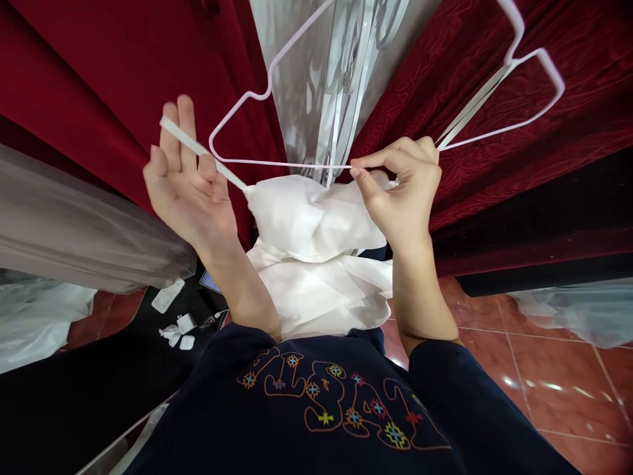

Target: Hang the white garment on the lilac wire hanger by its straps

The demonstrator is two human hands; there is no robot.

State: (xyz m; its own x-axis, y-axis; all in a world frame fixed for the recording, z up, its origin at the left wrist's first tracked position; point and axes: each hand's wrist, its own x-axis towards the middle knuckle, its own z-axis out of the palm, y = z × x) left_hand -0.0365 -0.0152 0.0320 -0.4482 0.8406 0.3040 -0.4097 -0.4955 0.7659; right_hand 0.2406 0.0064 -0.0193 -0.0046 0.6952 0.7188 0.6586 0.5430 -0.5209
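Note:
My left hand (195, 175) is raised palm up at the left, two fingers stretched and the others bent. A thin white strap (230, 175) runs across its fingers to the white garment (301, 218) hanging in front of my chest. My right hand (408, 181) pinches the lower bar of a pale pink hanger (284, 163) between thumb and index finger. A second strap (472, 112) rises from behind my right hand to the hanger's right notch. At the left notch no strap is looped. The hanger's top is out of frame.
Dark red curtains (123, 59) hang on both sides, with silvery hanging fabric (306, 86) between them. A black surface (123, 369) at lower left holds a white charger (186, 323) and small items. Sheer fabric (74, 218) hangs left; reddish tiles (544, 369) cover the floor.

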